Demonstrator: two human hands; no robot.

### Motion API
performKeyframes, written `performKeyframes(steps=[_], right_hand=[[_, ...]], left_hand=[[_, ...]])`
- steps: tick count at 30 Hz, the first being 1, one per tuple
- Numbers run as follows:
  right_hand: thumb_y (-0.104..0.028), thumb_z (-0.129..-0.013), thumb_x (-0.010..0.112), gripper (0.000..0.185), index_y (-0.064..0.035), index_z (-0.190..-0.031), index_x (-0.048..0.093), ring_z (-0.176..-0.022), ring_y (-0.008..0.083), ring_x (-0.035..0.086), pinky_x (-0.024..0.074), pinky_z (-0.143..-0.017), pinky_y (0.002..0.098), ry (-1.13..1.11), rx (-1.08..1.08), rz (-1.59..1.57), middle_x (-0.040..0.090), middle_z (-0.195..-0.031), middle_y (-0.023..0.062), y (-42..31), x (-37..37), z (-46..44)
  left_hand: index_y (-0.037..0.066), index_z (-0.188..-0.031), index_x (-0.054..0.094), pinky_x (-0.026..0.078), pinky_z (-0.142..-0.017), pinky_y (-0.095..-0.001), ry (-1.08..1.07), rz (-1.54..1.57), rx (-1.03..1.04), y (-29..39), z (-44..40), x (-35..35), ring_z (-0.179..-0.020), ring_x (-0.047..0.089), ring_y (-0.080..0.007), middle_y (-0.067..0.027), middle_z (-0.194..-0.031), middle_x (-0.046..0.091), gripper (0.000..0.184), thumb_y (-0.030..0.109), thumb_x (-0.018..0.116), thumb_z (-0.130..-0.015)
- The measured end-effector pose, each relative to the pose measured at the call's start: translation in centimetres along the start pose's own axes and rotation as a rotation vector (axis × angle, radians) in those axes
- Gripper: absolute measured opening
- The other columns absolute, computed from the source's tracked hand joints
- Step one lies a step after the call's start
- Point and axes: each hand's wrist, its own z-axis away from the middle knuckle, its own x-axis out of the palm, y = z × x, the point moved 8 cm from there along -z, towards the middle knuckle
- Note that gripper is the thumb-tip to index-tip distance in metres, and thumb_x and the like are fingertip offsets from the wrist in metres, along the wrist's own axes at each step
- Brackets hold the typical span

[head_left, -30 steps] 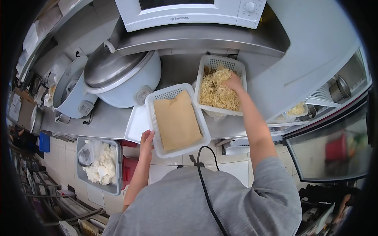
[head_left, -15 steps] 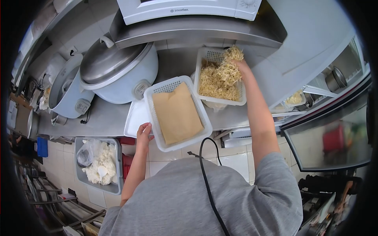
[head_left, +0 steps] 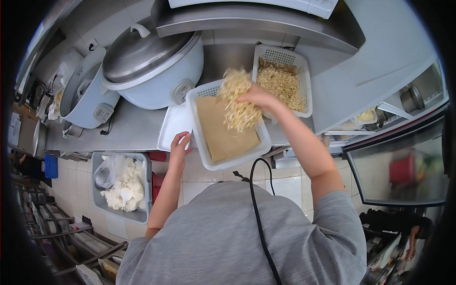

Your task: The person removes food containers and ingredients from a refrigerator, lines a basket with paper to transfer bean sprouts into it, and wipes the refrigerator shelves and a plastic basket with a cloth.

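Observation:
My right hand [head_left: 259, 97] grips a large clump of bean sprouts [head_left: 236, 100], held over the upper right part of a white basket [head_left: 216, 164] lined with brown paper [head_left: 223, 135]. Behind and to the right stands a second white basket [head_left: 305, 78] with more sprouts [head_left: 280, 84] inside. At the left edge of the lined basket is my left hand [head_left: 180, 144], its fingers curled loosely and apart, near a white tray [head_left: 169, 128]. Nothing shows in its grasp.
Two large rice cookers, one lidded [head_left: 152, 71] and one uncovered [head_left: 88, 95], stand at the left. A grey tub [head_left: 148, 190] of rice is below the counter. An open glass fridge door [head_left: 399, 166] is at the right. Overhead hangs a steel shelf [head_left: 256, 26].
My right hand has lifted sprouts out of the back basket and carried them left over the paper-lined one. My left hand stays by that basket's left side. The view has shifted.

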Motion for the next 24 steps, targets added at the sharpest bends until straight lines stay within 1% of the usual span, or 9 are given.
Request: performKeyframes(steps=[2, 6, 8, 11, 13, 15, 19, 20, 24], right_hand=[[-0.010, -0.062, 0.070, 0.079, -0.0038, -0.131, 0.032, -0.099, 0.0238, 0.055, 0.0500, -0.077, 0.0316, -0.100, 0.046, 0.423, 0.055, -0.112, 0.0153, 1.5, 2.6, -0.3], [-0.010, -0.061, 0.071, 0.073, -0.0108, -0.127, 0.040, -0.093, 0.0240, 0.058, 0.0525, -0.063, 0.0299, -0.203, 0.129, 0.725, 0.056, -0.106, 0.0145, 2.0, 4.2, 0.1], [-0.011, -0.064, 0.070, 0.053, -0.0131, -0.115, 0.054, -0.083, 0.0201, 0.060, 0.0512, -0.052, 0.0265, -0.256, 0.079, 0.780, 0.059, -0.097, 0.0116, 1.1, 4.6, 0.4], [-0.015, -0.068, 0.068, 0.034, -0.0083, -0.101, 0.061, -0.076, 0.0157, 0.060, 0.0507, -0.054, 0.0255, -0.127, 0.039, 0.655, 0.061, -0.091, 0.0087, -1.6, 1.4, 0.5], [-0.018, -0.071, 0.066, 0.026, -0.0072, -0.094, 0.063, -0.072, 0.0125, 0.059, 0.0494, -0.055, 0.0242, 0.001, 0.068, 0.701, 0.063, -0.088, 0.0063, -2.4, -3.2, -0.1], [-0.019, -0.071, 0.067, 0.025, -0.0057, -0.091, 0.063, -0.071, 0.0123, 0.059, 0.0484, -0.058, 0.0252, 0.110, -0.007, 0.526, 0.064, -0.085, 0.0059, -1.0, -9.0, -0.3], [-0.019, -0.070, 0.067, 0.021, -0.0047, -0.085, 0.065, -0.072, 0.0173, 0.061, 0.0480, -0.063, 0.0288, 0.242, -0.011, 0.732, 0.064, -0.080, 0.0080, 1.8, -14.9, 0.2], [-0.019, -0.068, 0.067, 0.020, -0.0055, -0.083, 0.066, -0.073, 0.0218, 0.062, 0.0482, -0.067, 0.0316, 0.269, -0.026, 0.724, 0.065, -0.080, 0.0097, 2.0, -15.4, 0.5], [-0.011, -0.072, 0.065, 0.012, -0.0013, -0.079, 0.065, -0.067, 0.0189, 0.061, 0.0482, -0.064, 0.0297, -0.021, -0.263, 0.703, 0.065, -0.075, 0.0108, -0.1, -5.7, 2.5]], left_hand=[[0.007, -0.108, 0.052, 0.042, -0.080, -0.0358, -0.001, 0.006, 0.003, 0.4, -0.1, -0.2, -0.103, 0.043, -0.0176, -0.0036, -0.108, 0.049, 0.034, 0.031, 0.057, -0.083], [0.009, -0.103, 0.055, 0.042, -0.079, -0.0321, 0.009, 0.004, 0.016, 1.7, -0.7, -0.7, -0.102, 0.046, -0.0159, -0.0049, -0.114, 0.049, 0.030, 0.028, 0.062, -0.081], [0.009, -0.103, 0.055, 0.042, -0.080, -0.0321, -0.001, -0.024, 0.045, 2.5, -1.3, -0.6, -0.103, 0.046, -0.0172, -0.0055, -0.115, 0.049, 0.030, 0.027, 0.063, -0.080], [0.009, -0.103, 0.056, 0.042, -0.081, -0.0332, 0.049, -0.105, 0.185, 3.5, -2.2, -0.3, -0.106, 0.047, -0.0213, -0.0091, -0.122, 0.045, 0.029, 0.023, 0.064, -0.078], [0.010, -0.103, 0.056, 0.041, -0.083, -0.0352, 0.116, -0.315, 0.489, 6.6, -1.3, 1.4, -0.109, 0.046, -0.0239, -0.0122, -0.127, 0.041, 0.029, 0.021, 0.064, -0.078], [0.010, -0.102, 0.057, 0.041, -0.083, -0.0361, 0.131, -0.320, 0.515, 7.8, -0.8, 3.6, -0.106, 0.048, -0.0250, -0.0136, -0.123, 0.046, 0.029, 0.017, 0.065, -0.076], [0.008, -0.089, 0.063, 0.043, -0.080, -0.0375, 0.044, -0.667, 0.855, 9.3, 0.5, 11.6, -0.098, 0.050, -0.0269, -0.0095, -0.107, 0.058, 0.019, 0.009, 0.065, -0.069], [0.008, -0.083, 0.065, 0.043, -0.079, -0.0376, 0.013, -0.815, 1.024, 9.3, 1.1, 14.2, -0.095, 0.051, -0.0267, -0.0074, -0.101, 0.061, 0.016, 0.006, 0.065, -0.067], [0.011, -0.076, 0.067, 0.042, -0.077, -0.0369, 0.037, -1.062, 1.092, 8.6, -1.5, 19.2, -0.094, 0.050, -0.0252, -0.0043, -0.094, 0.062, 0.010, 0.010, 0.064, -0.067]])
